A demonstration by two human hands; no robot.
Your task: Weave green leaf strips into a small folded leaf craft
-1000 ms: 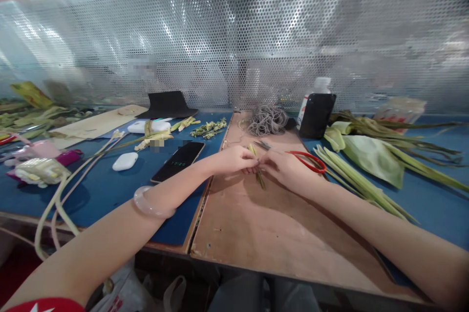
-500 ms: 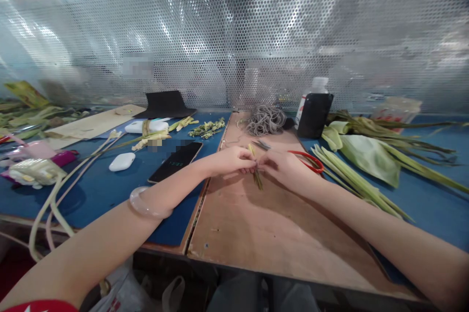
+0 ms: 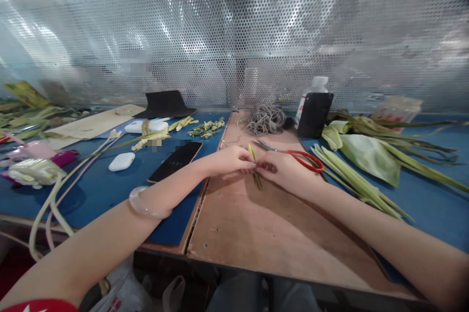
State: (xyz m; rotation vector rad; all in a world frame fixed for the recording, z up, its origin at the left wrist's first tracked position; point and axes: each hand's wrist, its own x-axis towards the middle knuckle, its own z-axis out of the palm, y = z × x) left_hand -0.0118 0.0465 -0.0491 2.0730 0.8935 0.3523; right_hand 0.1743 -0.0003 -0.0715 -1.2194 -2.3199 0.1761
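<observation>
Above the wooden board [image 3: 256,224], a small bundle of yellow-green leaf strips [image 3: 258,183] stands between my hands. My left hand [image 3: 238,160] is closed around its middle, with the strips poking out above and below. My right hand [image 3: 276,168] is closed, its fingertips pinched together against the bundle and my left fingers. Whatever those right fingertips pinch is too small to make out. Just behind my right hand lie scissors with red handles [image 3: 308,161], blades pointing left. A tangled heap of grey string [image 3: 266,120] sits farther back on the board.
Pale green leaf strips [image 3: 357,180] and broad husk leaves [image 3: 370,158] lie on the right. A black phone-like slab [image 3: 315,115] leans against a bottle [image 3: 320,85]. Left are a phone [image 3: 176,161], a white earbud case [image 3: 122,161] and small braided leaf pieces [image 3: 207,128]. Perforated metal screen [image 3: 205,33] stands behind.
My right hand has shifted slightly down, and its fingers have rolled at the bundle, leaving more of the scissors showing. My left hand keeps its hold in nearly the same place.
</observation>
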